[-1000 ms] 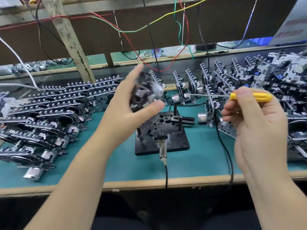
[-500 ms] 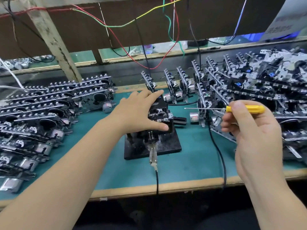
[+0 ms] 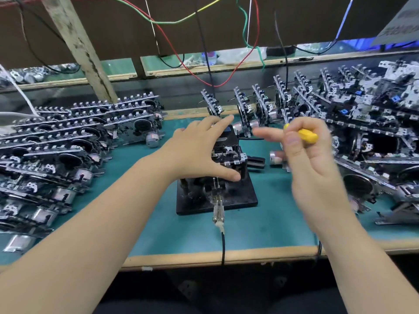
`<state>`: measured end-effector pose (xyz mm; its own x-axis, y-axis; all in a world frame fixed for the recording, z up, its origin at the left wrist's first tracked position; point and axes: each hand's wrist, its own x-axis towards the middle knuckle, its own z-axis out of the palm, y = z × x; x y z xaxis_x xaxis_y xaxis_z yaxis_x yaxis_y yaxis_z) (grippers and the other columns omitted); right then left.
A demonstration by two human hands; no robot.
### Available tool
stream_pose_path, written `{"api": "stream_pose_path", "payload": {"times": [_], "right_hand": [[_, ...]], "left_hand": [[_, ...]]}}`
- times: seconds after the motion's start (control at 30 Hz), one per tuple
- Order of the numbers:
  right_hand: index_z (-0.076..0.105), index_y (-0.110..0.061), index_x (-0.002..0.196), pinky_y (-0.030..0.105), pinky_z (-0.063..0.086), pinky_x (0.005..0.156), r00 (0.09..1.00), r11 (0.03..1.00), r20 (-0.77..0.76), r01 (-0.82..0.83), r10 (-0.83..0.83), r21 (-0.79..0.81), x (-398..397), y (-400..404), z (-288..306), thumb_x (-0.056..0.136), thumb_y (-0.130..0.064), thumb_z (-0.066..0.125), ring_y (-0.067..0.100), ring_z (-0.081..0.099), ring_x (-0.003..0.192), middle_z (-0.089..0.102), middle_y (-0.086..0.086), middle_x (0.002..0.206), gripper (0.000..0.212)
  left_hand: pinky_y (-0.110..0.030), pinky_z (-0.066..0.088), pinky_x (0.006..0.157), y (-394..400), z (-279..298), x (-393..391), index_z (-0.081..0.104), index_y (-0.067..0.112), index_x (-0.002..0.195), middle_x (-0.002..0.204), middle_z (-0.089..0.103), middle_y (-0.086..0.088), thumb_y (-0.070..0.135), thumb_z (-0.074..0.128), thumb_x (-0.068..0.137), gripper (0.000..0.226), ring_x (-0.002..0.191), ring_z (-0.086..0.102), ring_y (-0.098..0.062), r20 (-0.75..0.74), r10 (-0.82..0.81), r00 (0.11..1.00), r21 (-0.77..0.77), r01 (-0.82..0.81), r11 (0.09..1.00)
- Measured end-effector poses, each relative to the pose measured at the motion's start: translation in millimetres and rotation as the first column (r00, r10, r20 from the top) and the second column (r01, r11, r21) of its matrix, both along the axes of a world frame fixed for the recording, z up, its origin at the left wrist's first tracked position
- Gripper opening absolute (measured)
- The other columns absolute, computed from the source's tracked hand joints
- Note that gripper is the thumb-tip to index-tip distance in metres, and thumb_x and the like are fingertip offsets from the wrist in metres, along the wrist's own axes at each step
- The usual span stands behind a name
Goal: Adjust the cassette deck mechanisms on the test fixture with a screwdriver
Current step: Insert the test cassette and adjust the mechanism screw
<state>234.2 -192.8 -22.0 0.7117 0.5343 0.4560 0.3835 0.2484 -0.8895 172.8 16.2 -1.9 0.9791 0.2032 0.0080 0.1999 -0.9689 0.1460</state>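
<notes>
left hand point(image 3: 199, 148) on fixture mechanism point(image 3: 229, 152), right hand point(image 3: 310, 162) holding screwdriver point(image 3: 305, 135)

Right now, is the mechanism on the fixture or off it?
On it: the mechanism sits atop the fixture, left hand resting over it.

A teal tabletop point(image 3: 267, 225) with a pale wooden front edge lay before me. Red point(image 3: 172, 45), green point(image 3: 243, 21) and yellow wires point(image 3: 201, 9) hung from the brown board point(image 3: 113, 26) above. A worn wooden post point(image 3: 81, 48) leaned at my left, and a black cable point(image 3: 223, 248) dropped over the edge.
</notes>
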Motion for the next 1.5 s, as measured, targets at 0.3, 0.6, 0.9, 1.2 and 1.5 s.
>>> {"api": "stream_pose_path", "payload": {"times": [0.3,0.6,0.9,1.2,1.5], "right_hand": [[0.023,-0.056,0.1,0.052,0.029,0.11,0.94,0.916,0.334,0.077,0.064,-0.393,7,26,-15,0.098,-0.02,0.056,0.017,0.042,0.13,0.056,-0.017,0.132,0.048],[0.022,-0.047,0.105,0.027,0.044,0.078,0.948,0.964,0.308,0.001,0.084,-0.265,8,33,-34,0.095,-0.017,0.061,0.013,0.059,0.104,0.052,-0.013,0.135,0.05],[0.024,-0.045,0.111,0.008,0.034,0.093,0.946,0.959,0.32,0.052,0.042,-0.28,4,35,-38,0.091,-0.005,0.063,-0.002,0.049,0.113,0.05,-0.006,0.137,0.059],[0.035,-0.061,0.096,0.011,0.044,0.096,0.937,0.962,0.349,0.064,0.034,-0.266,20,45,-51,0.078,-0.034,0.064,-0.01,0.06,0.11,0.06,-0.013,0.13,0.044],[0.024,-0.06,0.114,0.01,0.044,0.066,0.95,0.923,0.308,0.16,-0.048,-0.35,10,46,-59,0.081,-0.042,0.06,-0.003,0.059,0.085,0.043,-0.024,0.135,0.052]], "left_hand": [[-0.06,0.011,0.122,10,-27,-73,0.041,0.057,0.132,0.168,0.012,0.01,0.066,0.065,0.065,0.072,0.155,-0.008,-0.008,0.291,0.06,0.955,-0.287,0.027,0.958],[-0.005,0.023,0.105,-25,-67,-51,0.05,0.054,0.11,0.168,0.006,0.009,0.039,0.092,0.062,0.065,0.145,0.008,0.016,0.51,0.359,0.782,-0.562,-0.014,0.827],[-0.013,0.027,0.108,-23,-72,-45,0.057,0.053,0.102,0.163,0.022,0.014,0.029,0.095,0.061,0.061,0.146,0.024,0.006,0.591,0.406,0.697,-0.596,0.039,0.802],[-0.039,0.048,0.105,-9,-93,-37,0.067,0.046,0.106,0.156,0.023,0.033,0.038,0.092,0.053,0.059,0.136,0.043,0.003,0.666,0.391,0.635,-0.588,0.125,0.799],[-0.048,0.046,0.106,-16,-82,-38,0.065,0.048,0.11,0.155,0.023,0.033,0.051,0.092,0.049,0.067,0.138,0.046,-0.007,0.609,0.44,0.66,-0.647,0.092,0.757]]}}
